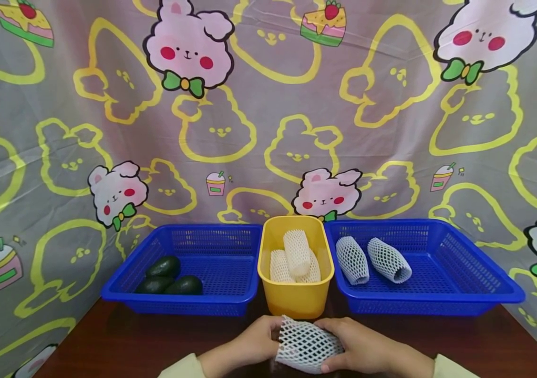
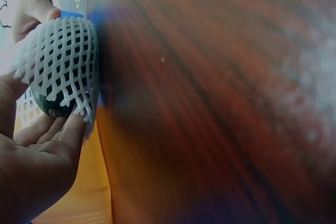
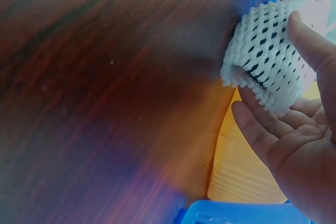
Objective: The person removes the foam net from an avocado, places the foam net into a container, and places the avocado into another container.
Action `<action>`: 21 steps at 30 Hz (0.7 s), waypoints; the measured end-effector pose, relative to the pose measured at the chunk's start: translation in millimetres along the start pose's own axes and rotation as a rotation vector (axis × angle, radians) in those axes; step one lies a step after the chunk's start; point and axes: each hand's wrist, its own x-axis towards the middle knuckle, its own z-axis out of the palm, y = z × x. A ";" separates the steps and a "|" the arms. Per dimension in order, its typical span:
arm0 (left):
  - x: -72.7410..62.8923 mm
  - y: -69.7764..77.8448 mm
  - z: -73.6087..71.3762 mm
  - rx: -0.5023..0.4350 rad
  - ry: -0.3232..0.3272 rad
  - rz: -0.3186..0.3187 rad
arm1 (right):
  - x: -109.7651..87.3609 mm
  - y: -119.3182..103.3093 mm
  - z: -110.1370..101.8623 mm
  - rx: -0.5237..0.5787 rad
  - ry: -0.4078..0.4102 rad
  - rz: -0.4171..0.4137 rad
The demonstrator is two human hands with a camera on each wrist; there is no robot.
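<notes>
A white foam net sleeve (image 1: pixel 306 344) is stretched around a dark green avocado (image 2: pixel 52 104), whose tip shows at the sleeve's opening in the left wrist view. My left hand (image 1: pixel 260 338) grips the left end of the sleeve, thumb and fingers at its edge. On the other end, my right hand (image 1: pixel 365 344) holds sleeve and avocado together, thumb on the near side and fingers around the far side. Both hands are low over the table, just in front of the yellow bin (image 1: pixel 296 302).
Several foam sleeves (image 1: pixel 298 252) lie in the yellow bin. To its left, a blue basket (image 1: pixel 178 298) holds bare avocados (image 1: pixel 163 266). The blue basket (image 1: pixel 420 300) on the right contains two sleeved pieces (image 1: pixel 388 260). Behind hangs a patterned curtain (image 1: pixel 268 100).
</notes>
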 end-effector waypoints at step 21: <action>-10.4 1.8 -11.3 0.116 0.008 0.081 | 1.5 1.4 0.7 0.076 0.114 -0.015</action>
